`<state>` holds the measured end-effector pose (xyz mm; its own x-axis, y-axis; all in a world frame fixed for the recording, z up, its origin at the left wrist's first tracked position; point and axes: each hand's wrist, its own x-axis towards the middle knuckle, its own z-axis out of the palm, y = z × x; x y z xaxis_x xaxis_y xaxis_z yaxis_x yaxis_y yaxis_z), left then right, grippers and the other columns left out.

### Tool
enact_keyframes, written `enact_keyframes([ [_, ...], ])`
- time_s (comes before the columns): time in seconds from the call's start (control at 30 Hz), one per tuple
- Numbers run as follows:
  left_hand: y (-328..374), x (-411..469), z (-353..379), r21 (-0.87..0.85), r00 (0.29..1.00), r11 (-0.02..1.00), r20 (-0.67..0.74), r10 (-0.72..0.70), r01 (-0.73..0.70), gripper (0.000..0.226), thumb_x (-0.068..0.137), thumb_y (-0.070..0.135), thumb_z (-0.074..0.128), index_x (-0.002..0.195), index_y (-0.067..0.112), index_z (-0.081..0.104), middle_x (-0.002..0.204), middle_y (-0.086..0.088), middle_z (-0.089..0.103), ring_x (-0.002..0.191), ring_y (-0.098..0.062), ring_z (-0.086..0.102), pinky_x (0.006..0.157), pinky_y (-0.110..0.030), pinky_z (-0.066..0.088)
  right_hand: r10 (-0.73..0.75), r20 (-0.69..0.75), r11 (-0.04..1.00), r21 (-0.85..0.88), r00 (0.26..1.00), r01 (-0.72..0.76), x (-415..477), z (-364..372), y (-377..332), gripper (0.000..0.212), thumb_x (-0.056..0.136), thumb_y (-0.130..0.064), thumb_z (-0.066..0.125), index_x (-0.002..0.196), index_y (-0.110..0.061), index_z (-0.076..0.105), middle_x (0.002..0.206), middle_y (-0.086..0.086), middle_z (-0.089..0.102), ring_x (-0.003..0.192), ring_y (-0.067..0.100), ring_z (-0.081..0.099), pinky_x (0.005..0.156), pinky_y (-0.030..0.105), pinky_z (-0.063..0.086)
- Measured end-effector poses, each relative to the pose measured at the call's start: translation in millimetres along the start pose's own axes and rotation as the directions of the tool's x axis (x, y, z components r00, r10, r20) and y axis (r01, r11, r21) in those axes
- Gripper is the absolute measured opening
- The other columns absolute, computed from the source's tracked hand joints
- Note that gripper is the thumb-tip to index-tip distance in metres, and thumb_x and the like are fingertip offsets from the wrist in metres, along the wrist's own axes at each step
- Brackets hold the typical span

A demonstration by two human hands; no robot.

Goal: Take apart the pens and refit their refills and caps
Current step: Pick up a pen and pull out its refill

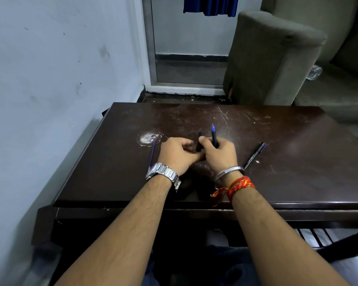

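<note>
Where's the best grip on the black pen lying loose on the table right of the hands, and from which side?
Take the black pen with the blue end at mid-barrel, pinching across its width from above. It lies flat on the dark brown wooden table, slanted, blue end away from the person, with bare surface along both long sides for fingertips. The right hand is nearest but already holds a blue-tipped pen.

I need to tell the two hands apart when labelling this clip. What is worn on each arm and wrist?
Both forearms are bare, with no sleeves showing. The left hand has a silver metal link watch on its wrist. The right hand has a thin silver bangle at the wrist, and just behind it a red and yellow thread band, knotted, with loose ends hanging.
</note>
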<state>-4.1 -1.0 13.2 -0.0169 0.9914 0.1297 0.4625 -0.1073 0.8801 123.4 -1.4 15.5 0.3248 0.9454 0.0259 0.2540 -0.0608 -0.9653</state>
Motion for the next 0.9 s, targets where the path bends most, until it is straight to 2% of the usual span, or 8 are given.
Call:
enact_keyframes([
  [0.13, -4.8, 4.0, -2.9, 0.053, 0.994, 0.993, -0.034, -0.108, 0.11, 0.076, 0.045, 0.051, 0.094, 0.111, 0.022, 0.071, 0.083, 0.016, 0.068, 0.073, 0.003, 0.064, 0.056, -0.007, 0.047, 0.0, -0.118, 0.936, -0.349, 0.993, -0.042, 11.1, -23.5, 6.8, 0.029, 0.087, -0.038, 0.061, 0.074, -0.013, 0.066, 0.071, 0.004, 0.066, 0.069, 0.024, 0.062, 0.061, 0.027, 0.041],
  [0.2, -5.7, 4.6, -4.8, 0.093, 0.994, 0.989, -0.038, -0.107, 0.11, 0.077, 0.048, 0.053, 0.093, 0.113, 0.017, 0.069, 0.086, 0.014, 0.067, 0.07, 0.005, 0.062, 0.051, -0.005, 0.043, 0.04, -0.105, 0.837, -0.54, 0.994, -0.091, 12.6, -30.5, 12.1, 0.031, 0.088, -0.039, 0.057, 0.082, -0.008, 0.064, 0.086, 0.013, 0.068, 0.081, 0.035, 0.064, 0.066, 0.031, 0.043],
  [0.33, -7.6, 4.2, -4.5, 0.112, 0.99, 0.984, -0.013, -0.137, 0.138, 0.069, 0.057, 0.046, 0.092, 0.113, 0.012, 0.069, 0.09, 0.008, 0.069, 0.077, 0.001, 0.062, 0.06, -0.012, 0.043, 0.083, -0.095, 0.732, -0.67, 0.992, -0.125, 12.3, -33.8, 16.8, 0.024, 0.088, -0.034, 0.059, 0.089, -0.009, 0.057, 0.103, 0.019, 0.065, 0.092, 0.039, 0.064, 0.068, 0.034, 0.042],
  [0.5, -6.0, 3.5, -3.6, 0.126, 0.993, 0.985, -0.003, -0.122, 0.121, 0.06, 0.064, 0.048, 0.087, 0.111, 0.014, 0.069, 0.091, 0.008, 0.069, 0.077, -0.002, 0.063, 0.063, -0.016, 0.048, 0.052, -0.104, 0.72, -0.686, 0.993, -0.11, 7.7, -32.5, 12.8, 0.025, 0.085, -0.032, 0.057, 0.078, -0.009, 0.048, 0.1, 0.017, 0.064, 0.077, 0.036, 0.058, 0.065, 0.033, 0.042],
  [0.6, -4.1, 4.1, -2.3, 0.081, 0.994, 0.99, 0.002, -0.114, 0.113, 0.045, 0.074, 0.042, 0.083, 0.107, 0.015, 0.07, 0.088, 0.008, 0.072, 0.081, -0.009, 0.069, 0.078, -0.028, 0.057, -0.003, -0.129, 0.821, -0.566, 0.992, -0.072, 5.7, -26.6, 3.8, 0.036, 0.088, -0.041, 0.05, 0.094, -0.007, 0.058, 0.11, 0.015, 0.056, 0.089, 0.036, 0.057, 0.074, 0.037, 0.042],
  [0.67, 0.5, 3.0, 0.8, 0.0, 0.989, 0.995, 0.101, -0.104, 0.104, 0.034, 0.081, 0.027, 0.079, 0.11, 0.012, 0.071, 0.092, 0.003, 0.075, 0.085, -0.015, 0.071, 0.089, -0.037, 0.057, 0.014, -0.096, 0.934, -0.355, 0.995, -0.048, 4.2, -18.0, -2.7, 0.042, 0.097, -0.043, 0.041, 0.108, -0.006, 0.058, 0.115, 0.014, 0.054, 0.097, 0.032, 0.053, 0.079, 0.035, 0.036],
  [0.73, 4.8, -0.9, 4.3, -0.037, 0.974, 0.997, 0.22, -0.055, 0.065, 0.032, 0.084, 0.012, 0.073, 0.115, 0.009, 0.068, 0.1, -0.004, 0.075, 0.096, -0.019, 0.071, 0.095, -0.041, 0.054, -0.005, -0.032, 0.99, -0.139, 0.999, 0.001, -0.3, -8.5, -7.2, 0.035, 0.102, -0.037, 0.036, 0.105, -0.009, 0.058, 0.111, 0.01, 0.059, 0.095, 0.024, 0.053, 0.078, 0.03, 0.034],
  [0.9, 8.0, -10.7, 1.8, -0.11, 0.976, 0.994, 0.216, 0.029, -0.005, 0.016, 0.082, 0.003, 0.063, 0.089, 0.011, 0.074, 0.081, -0.006, 0.078, 0.075, -0.018, 0.074, 0.07, -0.035, 0.061, -0.15, 0.043, 0.988, 0.047, 0.988, 0.148, -8.5, 5.1, -11.1, 0.022, 0.1, -0.029, 0.048, 0.094, -0.02, 0.068, 0.08, -0.012, 0.063, 0.076, 0.005, 0.057, 0.07, 0.023, 0.044],
])
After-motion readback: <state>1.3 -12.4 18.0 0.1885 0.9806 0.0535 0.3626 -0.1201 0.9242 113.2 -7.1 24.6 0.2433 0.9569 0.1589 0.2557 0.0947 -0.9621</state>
